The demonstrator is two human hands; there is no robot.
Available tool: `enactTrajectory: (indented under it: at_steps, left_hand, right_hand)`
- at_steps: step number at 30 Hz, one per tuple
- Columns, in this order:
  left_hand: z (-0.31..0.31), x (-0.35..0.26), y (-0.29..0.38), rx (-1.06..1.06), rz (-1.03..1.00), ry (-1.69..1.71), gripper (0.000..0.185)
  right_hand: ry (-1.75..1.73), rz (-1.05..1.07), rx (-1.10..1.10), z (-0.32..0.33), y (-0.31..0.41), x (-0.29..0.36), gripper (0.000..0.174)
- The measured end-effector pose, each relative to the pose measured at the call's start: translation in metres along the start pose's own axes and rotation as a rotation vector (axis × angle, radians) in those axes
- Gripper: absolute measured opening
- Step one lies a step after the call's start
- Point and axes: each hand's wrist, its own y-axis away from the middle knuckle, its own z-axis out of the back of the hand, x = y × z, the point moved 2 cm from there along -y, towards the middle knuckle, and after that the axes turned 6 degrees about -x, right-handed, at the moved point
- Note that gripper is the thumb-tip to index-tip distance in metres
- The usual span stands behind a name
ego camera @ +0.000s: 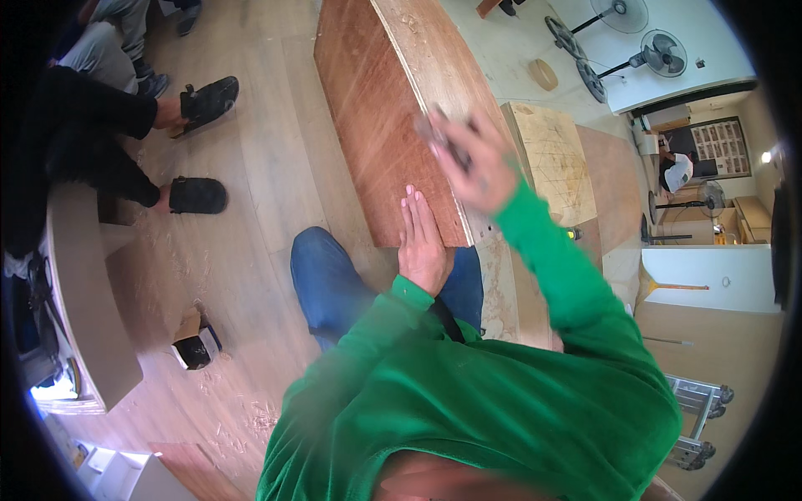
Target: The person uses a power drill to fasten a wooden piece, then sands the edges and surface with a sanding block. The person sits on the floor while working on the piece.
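Before me lies a reddish-brown plywood box or cabinet piece [376,138], reaching away from my knees, with a pale layered edge along its right side. My left hand [423,250] rests flat on its near end, fingers straight and side by side. My right hand [479,163] is over the long edge, closed around a small dark hand tool [452,134]. Motion blur hides what kind of tool it is, and I cannot tell whether it touches the wood.
A scribed plywood board [554,163] lies to the right. On the left are another person's black shoes [203,195], a small open carton [195,347] and wood shavings [266,419]. Pedestal fans [663,55] and an aluminium ladder [698,419] stand farther right.
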Motion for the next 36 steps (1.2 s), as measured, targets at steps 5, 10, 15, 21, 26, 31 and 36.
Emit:
enactTrajectory:
  at_steps: [5, 10, 15, 21, 26, 31, 36]
  left_hand:
    - [-0.002, 0.001, 0.001, -0.061, 0.007, -0.004, 0.102]
    - [-0.001, 0.003, -0.006, -0.052, 0.031, 0.005, 0.113]
    - [0.0, 0.006, -0.011, -0.045, 0.004, -0.025, 0.113]
    - [-0.01, 0.015, -0.008, -0.11, -0.044, -0.049, 0.103]
    - [-0.011, 0.014, -0.009, -0.069, 0.006, -0.043, 0.107]
    - [0.013, 0.01, -0.012, 0.126, 0.061, -0.087, 0.112]
    - [0.078, 0.07, -0.04, 0.238, 0.338, 0.687, 0.059]
  right_hand:
    - [0.061, -0.06, 0.07, 0.009, -0.021, 0.035, 0.045]
    - [-0.059, -0.09, -0.082, -0.082, -0.186, -0.047, 0.032]
    - [-0.015, -0.063, -0.035, -0.069, -0.141, -0.049, 0.038]
    - [-0.023, -0.004, -0.005, 0.015, 0.034, 0.019, 0.047]
    - [0.198, -0.058, 0.12, -0.028, -0.088, 0.023, 0.039]
    - [0.11, 0.162, -0.361, -0.114, -0.282, -0.067, 0.02]
    - [-0.021, -0.287, -0.402, -0.105, -0.21, -0.139, 0.051]
